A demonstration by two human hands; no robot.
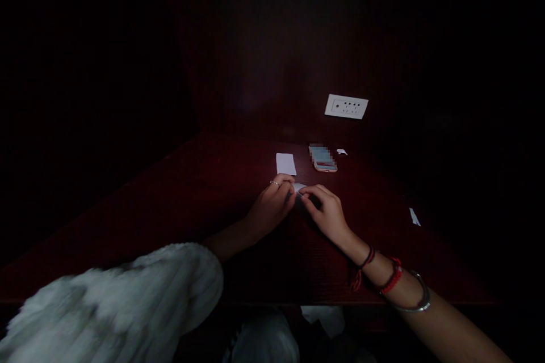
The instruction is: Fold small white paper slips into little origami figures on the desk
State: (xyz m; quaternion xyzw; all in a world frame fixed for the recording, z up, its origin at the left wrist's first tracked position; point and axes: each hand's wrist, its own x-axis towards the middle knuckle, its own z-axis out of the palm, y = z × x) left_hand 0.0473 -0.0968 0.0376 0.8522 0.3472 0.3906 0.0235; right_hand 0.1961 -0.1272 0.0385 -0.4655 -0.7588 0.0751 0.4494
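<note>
Between my two hands is a small piece of white paper [299, 187], partly hidden by the fingers. My left hand [275, 202], with a ring on one finger, is closed on the paper's left side. On the other side my right hand [327, 211] pinches the paper between thumb and forefinger. Just beyond my left hand a white rectangular sheet [285, 164] lies flat on the dark red table [179, 198].
A phone [323, 157] lies behind my right hand, with a white paper scrap [342, 152] beside it. Another torn strip [414, 216] rests farther right. A white wall socket [346, 106] is set above the table's back edge.
</note>
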